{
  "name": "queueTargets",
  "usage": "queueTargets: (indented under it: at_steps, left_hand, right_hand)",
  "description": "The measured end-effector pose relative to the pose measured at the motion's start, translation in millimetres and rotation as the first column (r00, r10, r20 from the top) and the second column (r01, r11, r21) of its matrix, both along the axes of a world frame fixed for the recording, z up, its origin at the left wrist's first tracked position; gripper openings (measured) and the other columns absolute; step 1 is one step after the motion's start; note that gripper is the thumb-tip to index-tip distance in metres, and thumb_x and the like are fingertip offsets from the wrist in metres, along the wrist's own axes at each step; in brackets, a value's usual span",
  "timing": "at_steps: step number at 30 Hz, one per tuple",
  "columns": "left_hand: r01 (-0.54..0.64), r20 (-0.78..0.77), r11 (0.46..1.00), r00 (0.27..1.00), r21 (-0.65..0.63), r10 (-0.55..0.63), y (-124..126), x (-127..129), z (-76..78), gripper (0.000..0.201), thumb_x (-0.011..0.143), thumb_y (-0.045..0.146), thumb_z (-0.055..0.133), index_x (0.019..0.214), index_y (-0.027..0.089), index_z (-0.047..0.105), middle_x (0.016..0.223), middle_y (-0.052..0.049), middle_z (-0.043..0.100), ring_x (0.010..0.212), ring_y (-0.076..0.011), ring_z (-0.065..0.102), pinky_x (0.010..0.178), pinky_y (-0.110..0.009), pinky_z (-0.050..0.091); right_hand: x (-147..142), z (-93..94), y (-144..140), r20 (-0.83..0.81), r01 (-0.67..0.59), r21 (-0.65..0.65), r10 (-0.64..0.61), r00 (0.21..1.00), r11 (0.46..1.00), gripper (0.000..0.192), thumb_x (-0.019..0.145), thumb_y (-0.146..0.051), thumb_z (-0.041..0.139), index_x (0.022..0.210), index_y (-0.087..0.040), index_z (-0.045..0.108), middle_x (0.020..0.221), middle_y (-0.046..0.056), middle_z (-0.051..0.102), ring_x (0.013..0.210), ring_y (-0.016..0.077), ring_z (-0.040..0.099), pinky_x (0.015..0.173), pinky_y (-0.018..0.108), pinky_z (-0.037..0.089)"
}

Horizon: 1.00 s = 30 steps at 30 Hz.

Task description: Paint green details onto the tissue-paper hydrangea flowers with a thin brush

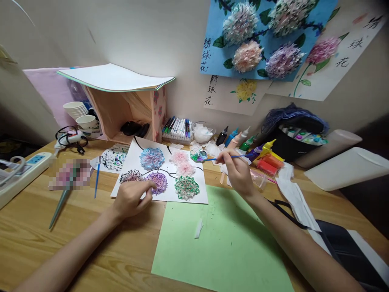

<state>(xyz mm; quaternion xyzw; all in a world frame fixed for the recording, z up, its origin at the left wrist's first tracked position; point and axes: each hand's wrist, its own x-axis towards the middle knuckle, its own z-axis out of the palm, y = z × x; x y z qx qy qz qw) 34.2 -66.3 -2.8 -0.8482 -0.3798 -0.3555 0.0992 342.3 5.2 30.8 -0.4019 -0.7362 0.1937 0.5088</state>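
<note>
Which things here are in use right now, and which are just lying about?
In use: right hand holding the paintbrush at the paint palette; left hand resting on the white flower sheet.

Lying about: green paper, marker set, paper cups, power strip.

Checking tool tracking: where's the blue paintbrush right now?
In the head view, right of centre: the right hand holds the blue paintbrush, tip at the paint palette beside the white flower sheet.
</note>
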Motion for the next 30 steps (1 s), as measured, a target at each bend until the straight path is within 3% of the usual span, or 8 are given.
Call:
queueTargets:
  at_steps: [4,10,13,23,27,30]
  left_hand:
    - [0.058,-0.008,0.998,0.998,-0.024,-0.058,-6,9,-1.0,0.017,0.083,0.007,0.044,0.086,0.017,0.057,0.055,0.005,0.056,0.043,-0.0088,0.049,0.047,-0.022,0.035]
    - [0.19,-0.067,0.978,0.978,-0.086,-0.196,-16,28,-4.2,0.017,0.081,0.006,0.041,0.082,0.018,0.053,0.055,0.003,0.053,0.045,-0.0122,0.047,0.046,-0.027,0.032]
    - [0.242,-0.106,0.966,0.962,-0.093,-0.251,-19,33,-8.8,0.019,0.08,0.005,0.039,0.082,0.018,0.052,0.056,0.002,0.053,0.045,-0.013,0.046,0.045,-0.027,0.031]
    - [0.218,-0.065,0.961,0.971,-0.171,-0.232,-17,31,-19.2,0.022,0.079,0.007,0.04,0.09,0.019,0.055,0.057,0.001,0.059,0.046,-0.0118,0.054,0.047,-0.022,0.039]
    - [0.222,-0.072,0.96,0.969,-0.17,-0.237,-18,34,-20.5,0.023,0.079,0.007,0.041,0.091,0.019,0.057,0.058,0.0,0.06,0.047,-0.0116,0.056,0.047,-0.02,0.041]
    - [0.224,-0.077,0.958,0.968,-0.182,-0.241,-17,35,-20.9,0.022,0.08,0.008,0.042,0.092,0.018,0.058,0.059,0.0,0.061,0.048,-0.0114,0.057,0.048,-0.02,0.042]
  right_hand:
    - [-9,3.1,33,0.161,0.065,0.104,-0.081,0.984,0.992,0.03,0.097,-0.036,0.035,0.078,-0.021,0.053,0.067,0.002,0.054,0.069,0.018,0.054,0.071,0.032,0.04]
    - [-17,-25.1,56,0.268,0.028,-0.009,-0.025,0.963,1.0,0.033,0.097,-0.037,0.031,0.076,-0.021,0.05,0.072,0.004,0.057,0.072,0.0203,0.055,0.071,0.032,0.039]
    - [-18,-31.5,58,0.296,0.019,-0.031,-0.008,0.955,0.999,0.033,0.097,-0.039,0.03,0.076,-0.021,0.049,0.074,0.004,0.058,0.074,0.0208,0.055,0.071,0.032,0.039]
    - [-15,-38.4,61,0.216,0.014,-0.055,-0.001,0.976,0.998,0.033,0.097,-0.039,0.03,0.078,-0.021,0.051,0.074,0.003,0.057,0.073,0.0186,0.055,0.072,0.031,0.038]
    - [-12,-33.8,58,0.243,0.004,-0.092,0.019,0.97,0.996,0.031,0.096,-0.037,0.033,0.078,-0.021,0.051,0.073,0.003,0.057,0.074,0.0191,0.056,0.072,0.032,0.039]
    - [-7,-25.7,43,0.134,0.039,-0.07,-0.029,0.991,0.997,0.026,0.096,-0.035,0.035,0.086,-0.02,0.054,0.078,0.003,0.059,0.077,0.0184,0.057,0.074,0.032,0.04]
